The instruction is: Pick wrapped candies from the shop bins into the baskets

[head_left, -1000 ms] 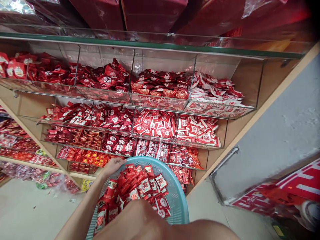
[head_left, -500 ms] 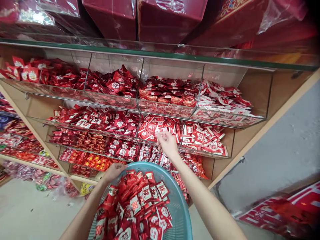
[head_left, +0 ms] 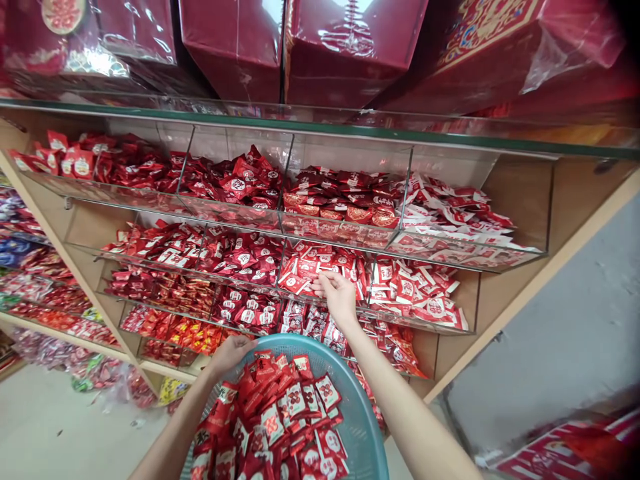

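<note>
My left hand (head_left: 232, 355) grips the upper left rim of a teal plastic basket (head_left: 371, 427). Inside the basket lies a heap of small red candy packets (head_left: 273, 421), some with white labels. My right hand (head_left: 338, 296) reaches over the front of a clear shelf compartment, its fingers stretched out and slightly apart. Beneath and behind those fingers are red-and-white packets (head_left: 305, 267) filling the compartment; whether the fingertips touch them I cannot tell. No packet shows in the right hand.
Clear dividers split the shelves into bins of wrapped candies, such as dark red packets (head_left: 245, 177) and white-and-red packets (head_left: 417, 290). A glass shelf edge (head_left: 320, 127) runs above, with large maroon boxes (head_left: 350, 60) on it. A grey wall (head_left: 555, 333) stands at right.
My right hand's fingers have gone from a curled pinch to stretched out over the same compartment. The view has tilted slightly up; my left hand stays on the basket rim.
</note>
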The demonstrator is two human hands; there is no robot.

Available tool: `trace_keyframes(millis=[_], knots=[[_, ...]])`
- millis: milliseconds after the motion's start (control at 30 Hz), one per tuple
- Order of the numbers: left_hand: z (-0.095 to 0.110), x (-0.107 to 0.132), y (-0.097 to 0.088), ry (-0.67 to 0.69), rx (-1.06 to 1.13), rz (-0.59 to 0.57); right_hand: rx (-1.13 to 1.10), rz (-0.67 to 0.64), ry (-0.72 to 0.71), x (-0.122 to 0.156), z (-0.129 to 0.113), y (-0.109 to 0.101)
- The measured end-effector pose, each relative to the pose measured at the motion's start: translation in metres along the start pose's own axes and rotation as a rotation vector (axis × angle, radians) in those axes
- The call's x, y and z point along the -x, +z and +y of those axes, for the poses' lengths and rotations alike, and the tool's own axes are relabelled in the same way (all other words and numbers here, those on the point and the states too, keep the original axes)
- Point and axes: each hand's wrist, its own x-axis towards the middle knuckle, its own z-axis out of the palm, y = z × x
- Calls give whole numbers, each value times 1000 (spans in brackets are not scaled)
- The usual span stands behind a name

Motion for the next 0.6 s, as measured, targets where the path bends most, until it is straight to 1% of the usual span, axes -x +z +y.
trace_keyframes(millis=[100, 200, 333, 400, 500, 600], knots=[[-3, -3, 0, 48, -19, -5, -75, 28, -21, 3, 4, -3], [-1, -3, 1, 49, -54, -14, -124, 45, -17, 5, 6, -1], [6, -2, 3, 52, -96, -7, -190, 71, 14, 8, 1, 1], [9, -2, 3, 56, -118, 1, -219, 78, 6, 13, -3, 0], [10, -1, 2, 53, -124, 4, -232, 90, -62, 23, -11, -5], [10, -2, 2, 50, -125, -3, -186, 105, -150, 35, -16, -10]])
